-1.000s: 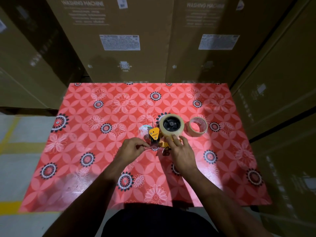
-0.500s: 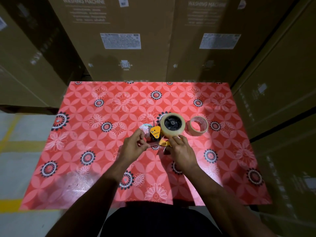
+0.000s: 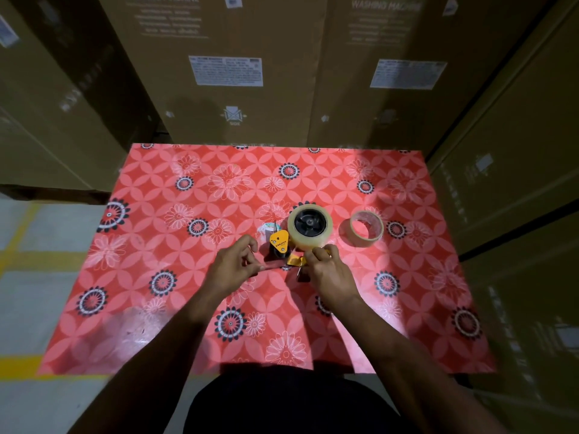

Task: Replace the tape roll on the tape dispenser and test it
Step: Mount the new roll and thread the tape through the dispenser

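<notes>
Lying between both hands, the tape dispenser (image 3: 283, 247) is gripped by the right hand (image 3: 329, 272) while the left hand (image 3: 233, 266) pinches its tape strip (image 3: 271, 267).

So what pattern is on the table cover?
Red table cover with white flowers and black-and-white rosettes, head view.

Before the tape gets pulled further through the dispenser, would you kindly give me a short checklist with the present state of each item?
1. Full tape roll seated on the dispenser wheel: ok.
2. Right hand steadying the dispenser's handle end: ok.
3. Left hand pinching the loose tape strip: ok, as far as can be seen.
4. Strip threaded past roller and blade: cannot tell, too small.
5. Nearly spent roll set aside to the right, apart from the dispenser: ok.
6. Dispenser lying on the table: ok.
</notes>
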`<state>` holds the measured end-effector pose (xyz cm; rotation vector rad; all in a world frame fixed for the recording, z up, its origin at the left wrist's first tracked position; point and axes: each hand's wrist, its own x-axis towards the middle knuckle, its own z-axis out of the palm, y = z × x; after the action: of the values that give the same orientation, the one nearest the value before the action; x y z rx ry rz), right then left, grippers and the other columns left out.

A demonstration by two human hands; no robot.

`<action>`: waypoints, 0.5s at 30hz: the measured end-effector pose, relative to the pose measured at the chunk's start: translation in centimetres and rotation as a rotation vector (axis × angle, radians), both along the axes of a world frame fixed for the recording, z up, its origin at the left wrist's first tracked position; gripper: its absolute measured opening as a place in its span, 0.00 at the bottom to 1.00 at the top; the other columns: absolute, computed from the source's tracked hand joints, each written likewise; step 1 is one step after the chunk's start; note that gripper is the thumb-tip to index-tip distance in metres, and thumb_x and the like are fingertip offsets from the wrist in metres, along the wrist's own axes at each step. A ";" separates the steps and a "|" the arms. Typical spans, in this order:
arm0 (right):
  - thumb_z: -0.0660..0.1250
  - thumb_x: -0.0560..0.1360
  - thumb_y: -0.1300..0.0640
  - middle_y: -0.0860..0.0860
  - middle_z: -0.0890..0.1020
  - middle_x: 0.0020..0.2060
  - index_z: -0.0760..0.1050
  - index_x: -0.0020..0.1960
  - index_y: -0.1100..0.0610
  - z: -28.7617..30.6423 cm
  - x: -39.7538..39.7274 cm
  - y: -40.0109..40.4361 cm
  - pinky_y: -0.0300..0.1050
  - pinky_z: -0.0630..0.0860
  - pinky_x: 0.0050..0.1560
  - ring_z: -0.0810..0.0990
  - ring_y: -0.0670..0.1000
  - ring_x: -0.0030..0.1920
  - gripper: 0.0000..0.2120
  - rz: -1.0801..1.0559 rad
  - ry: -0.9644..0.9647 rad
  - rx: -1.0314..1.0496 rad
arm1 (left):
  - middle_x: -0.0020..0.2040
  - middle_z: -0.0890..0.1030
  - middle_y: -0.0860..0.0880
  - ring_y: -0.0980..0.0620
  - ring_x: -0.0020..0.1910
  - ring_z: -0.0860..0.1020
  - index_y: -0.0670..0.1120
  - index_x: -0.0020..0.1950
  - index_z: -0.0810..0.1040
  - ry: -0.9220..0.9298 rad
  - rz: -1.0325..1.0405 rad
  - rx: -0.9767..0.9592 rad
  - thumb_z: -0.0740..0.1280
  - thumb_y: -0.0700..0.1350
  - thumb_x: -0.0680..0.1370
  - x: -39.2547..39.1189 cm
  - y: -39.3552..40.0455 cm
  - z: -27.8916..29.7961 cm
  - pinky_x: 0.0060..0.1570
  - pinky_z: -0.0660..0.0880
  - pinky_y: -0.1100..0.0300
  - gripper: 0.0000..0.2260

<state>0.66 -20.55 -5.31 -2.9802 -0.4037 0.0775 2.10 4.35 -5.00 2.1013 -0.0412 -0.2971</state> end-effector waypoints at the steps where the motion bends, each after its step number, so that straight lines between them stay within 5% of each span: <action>1: 0.80 0.64 0.64 0.53 0.82 0.47 0.77 0.58 0.59 0.1 -0.1 0.0 0.45 0.73 0.24 0.78 0.61 0.51 0.25 -0.001 -0.001 0.001 | 0.39 0.86 0.51 0.48 0.38 0.87 0.60 0.48 0.73 0.000 0.001 0.001 0.78 0.33 0.76 0.1 0.1 0.0 0.43 0.86 0.38 0.23; 9: 0.81 0.62 0.63 0.53 0.84 0.48 0.80 0.59 0.58 0.4 0.1 -0.3 0.45 0.78 0.31 0.79 0.60 0.51 0.26 0.013 0.015 0.024 | 0.40 0.88 0.51 0.54 0.39 0.87 0.52 0.54 0.78 0.009 0.037 0.021 0.79 0.33 0.75 0.1 1.9 0.2 0.45 0.85 0.53 0.17; 15: 0.74 0.74 0.50 0.56 0.78 0.62 0.72 0.73 0.57 1.5 0.6 -0.5 0.54 0.77 0.57 0.69 0.60 0.69 0.30 0.007 0.171 0.140 | 0.42 0.88 0.55 0.55 0.41 0.87 0.61 0.47 0.85 -0.009 0.096 0.068 0.80 0.38 0.75 0.3 2.0 -1.1 0.48 0.87 0.50 0.16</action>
<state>1.22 -21.04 -3.82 -2.8064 -0.3811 0.2901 2.39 6.32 -6.09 2.1649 0.0648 -0.2341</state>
